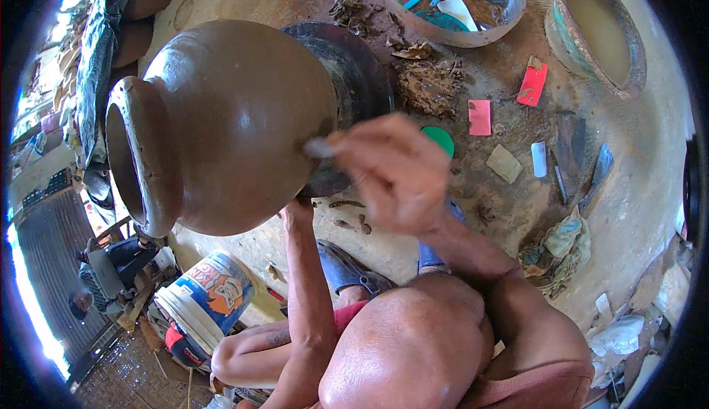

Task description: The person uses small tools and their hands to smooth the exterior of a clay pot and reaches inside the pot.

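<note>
A large brown clay pot (244,113), glossy as if wet, has its rimmed mouth pointing left. Behind its base is a dark round stand (362,76). My right hand (399,169), smeared by motion, pinches a small pale piece (320,147) against or very close to the pot's lower right side. What kind of piece it is, the blur does not show. Down at the pot's underside, beside the stand, is my left hand (297,213). Its fingers are mostly hidden by the pot, so their grip cannot be made out.
A clear plastic tub (509,28) of tools stands at the far side, beside a container of murky water (639,54). Clay scraps (428,87), red cards (532,84), a green disc (441,139) and a rag (565,239) lie rightward. A lidded bucket (210,294) stands at near left.
</note>
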Demonstrator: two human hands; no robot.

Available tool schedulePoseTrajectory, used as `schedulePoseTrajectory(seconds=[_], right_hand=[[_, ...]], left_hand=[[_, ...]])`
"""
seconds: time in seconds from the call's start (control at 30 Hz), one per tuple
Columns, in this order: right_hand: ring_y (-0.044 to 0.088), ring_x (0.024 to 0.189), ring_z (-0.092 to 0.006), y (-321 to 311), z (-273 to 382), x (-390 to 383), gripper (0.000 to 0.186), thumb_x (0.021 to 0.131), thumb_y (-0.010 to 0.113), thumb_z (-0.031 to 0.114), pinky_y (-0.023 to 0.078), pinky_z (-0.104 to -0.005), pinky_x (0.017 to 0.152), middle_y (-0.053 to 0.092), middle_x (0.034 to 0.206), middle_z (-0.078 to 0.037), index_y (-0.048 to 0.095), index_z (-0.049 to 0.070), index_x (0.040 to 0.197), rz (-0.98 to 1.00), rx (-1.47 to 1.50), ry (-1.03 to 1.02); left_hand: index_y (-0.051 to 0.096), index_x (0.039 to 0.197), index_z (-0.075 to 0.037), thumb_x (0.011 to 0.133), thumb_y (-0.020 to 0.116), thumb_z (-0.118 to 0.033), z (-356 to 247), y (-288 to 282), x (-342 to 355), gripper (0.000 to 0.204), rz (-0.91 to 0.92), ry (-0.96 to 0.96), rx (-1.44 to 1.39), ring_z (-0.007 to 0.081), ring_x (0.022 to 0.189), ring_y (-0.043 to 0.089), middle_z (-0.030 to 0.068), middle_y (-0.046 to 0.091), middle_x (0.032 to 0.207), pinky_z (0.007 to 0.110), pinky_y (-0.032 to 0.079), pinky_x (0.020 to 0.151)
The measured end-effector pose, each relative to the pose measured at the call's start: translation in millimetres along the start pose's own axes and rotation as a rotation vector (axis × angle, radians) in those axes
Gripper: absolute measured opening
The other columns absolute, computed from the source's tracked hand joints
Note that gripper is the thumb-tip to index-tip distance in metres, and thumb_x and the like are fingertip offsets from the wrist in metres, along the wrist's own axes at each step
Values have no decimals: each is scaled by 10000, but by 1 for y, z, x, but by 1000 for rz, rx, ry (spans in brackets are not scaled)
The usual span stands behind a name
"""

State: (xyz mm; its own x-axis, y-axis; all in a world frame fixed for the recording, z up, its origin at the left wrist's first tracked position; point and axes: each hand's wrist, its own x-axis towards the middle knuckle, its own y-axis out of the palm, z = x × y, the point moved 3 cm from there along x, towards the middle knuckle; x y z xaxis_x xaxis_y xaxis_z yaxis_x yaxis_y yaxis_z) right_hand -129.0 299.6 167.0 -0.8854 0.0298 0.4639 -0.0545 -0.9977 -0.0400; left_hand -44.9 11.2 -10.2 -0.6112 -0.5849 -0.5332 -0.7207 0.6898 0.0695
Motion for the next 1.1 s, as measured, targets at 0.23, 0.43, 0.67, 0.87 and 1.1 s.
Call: schedulePoseTrajectory(seconds=[0.23, 0.43, 0.67, 0.87, 1.1], right_hand=[[695, 838, -244, -50, -78, 17, 208, 851, 693, -60, 558, -330, 742, 708, 968, -132, 756, 14, 1035, -245, -605, -132], [699, 800, -247, -86, -114, -10, 125, 880, 714, 38, 556, -348, 710, 708, 913, -108, 758, 33, 997, -287, -701, 161], [707, 783, -250, -9, -99, 26, 133, 868, 718, 23, 549, -335, 690, 724, 882, -121, 759, 38, 993, -171, -180, 133], [721, 820, -210, 48, -115, 31, 180, 872, 679, -55, 562, -322, 731, 729, 918, -121, 737, 22, 1023, -87, -9, 169], [687, 784, -219, 54, -126, 6, 147, 876, 655, -84, 532, -326, 719, 698, 865, -133, 696, -15, 1000, -10, 84, 263]], left_hand=[[552, 1338, -111, 956, 667, -222, 7, -11, -15, 414, -245, -114, -212, 225, 1125, 641, 71, 638, 1295, 383, 560, 957], [512, 1399, -91, 1034, 504, -437, -3, 12, -43, 503, -255, -172, -14, 308, 1277, 571, 110, 581, 1397, 508, 497, 1045], [443, 1471, -147, 1021, 508, -503, -37, -46, 50, 577, 114, 24, -63, 316, 1302, 543, 101, 512, 1468, 534, 472, 1057], [410, 1491, -161, 1023, 487, -548, -39, -31, 39, 611, 12, 18, -33, 321, 1290, 546, 115, 486, 1487, 536, 481, 1040], [364, 1505, -193, 1005, 449, -648, 35, 25, -92, 681, 78, -262, -143, 348, 1176, 581, 151, 508, 1428, 517, 514, 959]])
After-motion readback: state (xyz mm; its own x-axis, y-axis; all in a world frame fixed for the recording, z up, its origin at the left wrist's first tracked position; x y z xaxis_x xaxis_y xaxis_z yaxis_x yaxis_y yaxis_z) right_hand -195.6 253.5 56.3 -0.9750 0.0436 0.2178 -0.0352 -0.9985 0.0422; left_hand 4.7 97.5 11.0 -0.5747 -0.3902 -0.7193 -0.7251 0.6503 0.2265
